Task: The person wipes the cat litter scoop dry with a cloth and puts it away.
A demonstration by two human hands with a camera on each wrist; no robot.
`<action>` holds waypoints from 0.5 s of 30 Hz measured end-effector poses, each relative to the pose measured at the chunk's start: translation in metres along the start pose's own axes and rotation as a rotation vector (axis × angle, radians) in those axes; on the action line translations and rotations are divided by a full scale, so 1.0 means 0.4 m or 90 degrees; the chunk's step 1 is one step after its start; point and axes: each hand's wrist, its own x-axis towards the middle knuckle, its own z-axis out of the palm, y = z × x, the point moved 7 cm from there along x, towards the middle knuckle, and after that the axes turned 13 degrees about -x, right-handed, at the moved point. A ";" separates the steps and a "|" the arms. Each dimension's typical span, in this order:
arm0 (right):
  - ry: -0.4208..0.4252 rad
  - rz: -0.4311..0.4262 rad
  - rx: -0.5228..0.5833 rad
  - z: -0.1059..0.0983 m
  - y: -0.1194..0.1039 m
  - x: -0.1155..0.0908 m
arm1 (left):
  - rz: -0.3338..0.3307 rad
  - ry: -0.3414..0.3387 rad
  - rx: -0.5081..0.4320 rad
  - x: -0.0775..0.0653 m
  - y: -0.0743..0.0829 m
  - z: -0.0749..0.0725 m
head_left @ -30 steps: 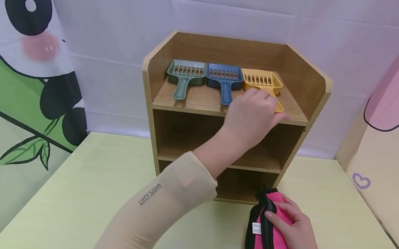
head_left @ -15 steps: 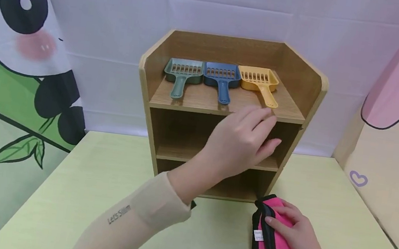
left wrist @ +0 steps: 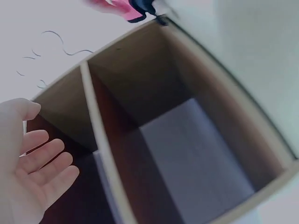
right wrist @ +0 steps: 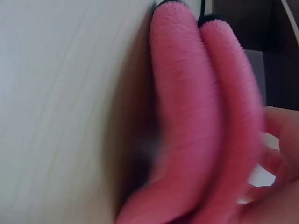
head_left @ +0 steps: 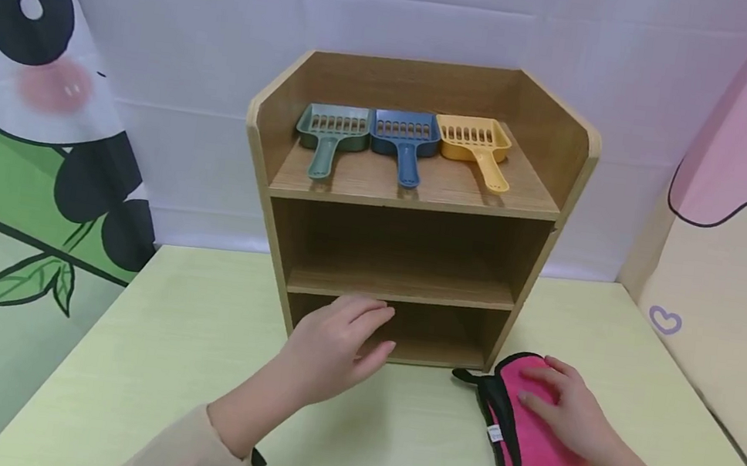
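Observation:
My left hand (head_left: 330, 356) hangs in front of the lower part of a small wooden shelf (head_left: 401, 296), holding nothing, its fingers loosely bent. In the left wrist view the same hand (left wrist: 32, 168) appears beside the shelf's dark compartments. To the right, my right hand (head_left: 577, 421) grips a folded pink cloth (head_left: 548, 460) with black edging, a white label and a black loop. The right wrist view shows the cloth's thick folded edge (right wrist: 187, 93), slightly blurred, with my fingers partly hidden behind it. On the shelf's top lie a green (head_left: 333, 131), a blue (head_left: 406, 140) and a yellow slotted litter scoop (head_left: 474, 144).
The shelf stands at the back of a pale yellow table (head_left: 175, 364), with side walls round its top board. Behind hangs a light curtain (head_left: 413, 20); cartoon-printed fabric (head_left: 719, 322) borders both sides.
My left hand has let go of the yellow scoop's handle and come down and left to the lower shelf. The pink cloth has turned and lies flatter, with my right hand on it throughout.

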 end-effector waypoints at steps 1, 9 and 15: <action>-0.006 -0.005 -0.002 0.003 0.005 0.003 | -0.013 -0.006 0.004 -0.017 -0.009 0.003; -0.099 0.103 0.014 -0.001 0.089 0.013 | -0.181 -0.077 0.009 -0.140 -0.090 0.010; -0.202 0.146 0.024 0.030 0.118 0.006 | -0.291 -0.107 0.010 -0.225 -0.151 -0.009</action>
